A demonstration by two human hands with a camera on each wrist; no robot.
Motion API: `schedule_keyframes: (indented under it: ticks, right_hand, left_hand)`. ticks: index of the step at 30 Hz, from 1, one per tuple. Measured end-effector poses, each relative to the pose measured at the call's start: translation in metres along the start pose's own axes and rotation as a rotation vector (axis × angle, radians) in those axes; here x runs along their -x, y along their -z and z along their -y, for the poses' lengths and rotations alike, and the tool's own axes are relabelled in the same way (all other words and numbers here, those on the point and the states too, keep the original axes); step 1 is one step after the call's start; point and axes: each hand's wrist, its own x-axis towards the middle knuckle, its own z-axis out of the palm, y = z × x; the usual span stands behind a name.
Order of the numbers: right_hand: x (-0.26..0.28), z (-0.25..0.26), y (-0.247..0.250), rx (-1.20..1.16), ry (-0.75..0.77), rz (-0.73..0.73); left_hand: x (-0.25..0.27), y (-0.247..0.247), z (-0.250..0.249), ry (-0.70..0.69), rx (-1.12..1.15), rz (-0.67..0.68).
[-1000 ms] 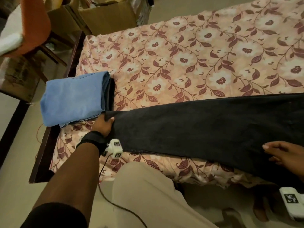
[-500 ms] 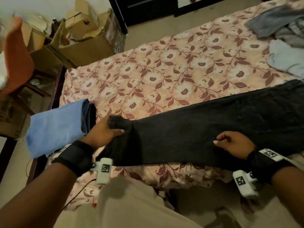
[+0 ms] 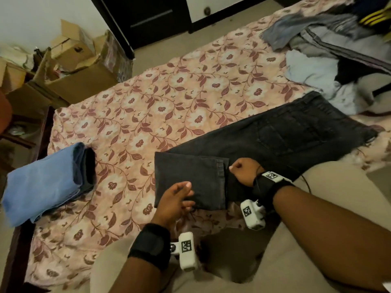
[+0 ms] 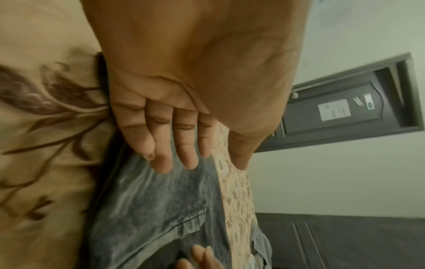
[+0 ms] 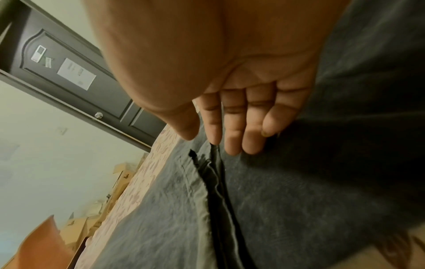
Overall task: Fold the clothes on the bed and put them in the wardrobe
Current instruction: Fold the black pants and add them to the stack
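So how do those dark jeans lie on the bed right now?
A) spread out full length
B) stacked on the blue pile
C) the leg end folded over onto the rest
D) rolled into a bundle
C: on the dark jeans the leg end lies doubled back, its hem beside the right hand, apart from the blue pile.
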Motion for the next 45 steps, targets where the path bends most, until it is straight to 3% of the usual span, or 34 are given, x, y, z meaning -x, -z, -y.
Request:
schedule_keyframes:
  ticks: [2, 8, 11, 17, 21, 27, 32, 37, 40, 42, 45]
  right_hand:
    - [0.002, 0.004, -0.007, 0.027, 0.049, -0.002]
    - [-0.008, 0.016, -0.017, 0.001, 0.090, -0.025]
    - [-0.019, 0.028, -0.013, 0.047, 0.126, 0.013]
    - [-0.030, 0.048, -0.011, 0.173, 0.073, 0.035]
    - [-0.040, 0.058, -0.004, 0.087, 0.071, -0.035]
    - [-0.046, 0.039, -0.006, 0.081, -0.091, -0.090]
    - [-0.042, 0.037, -0.013, 0.093, -0.253, -0.042]
    - [-0.041, 0.034, -0.020, 0.043, -0.308, -0.019]
    - [-0.043, 0.034, -0.023, 0.082, -0.291, 0.011]
    - [-0.041, 0.044, -0.017, 0.059, -0.190, 0.024]
    - [-0.044, 0.052, -0.008, -0.133, -0.068, -0.158]
  left_hand:
    - [-0.006, 0.003, 0.026, -0.023, 0.000, -0.060]
    - [-0.024, 0.001, 0.055, -0.164, -0.559, -0.096]
    - [-0.030, -0.002, 0.060, -0.151, -0.635, -0.116]
    - [-0.042, -0.007, 0.059, -0.092, -0.631, -0.114]
    - [-0.043, -0.008, 0.051, -0.098, -0.660, -0.139]
    - [-0.033, -0.013, 0.040, -0.113, -0.595, -0.037]
    - [-0.024, 0.000, 0.014, -0.318, -0.422, -0.194]
    - [-0.032, 0.008, 0.009, -0.325, -0.277, -0.348]
    - [-0.038, 0.007, 0.011, -0.330, -0.313, -0.384]
    - [-0.038, 0.006, 0.009, -0.353, -0.343, -0.389]
    - [-0.039, 0.007, 0.002, -0.412, -0.327, -0.412]
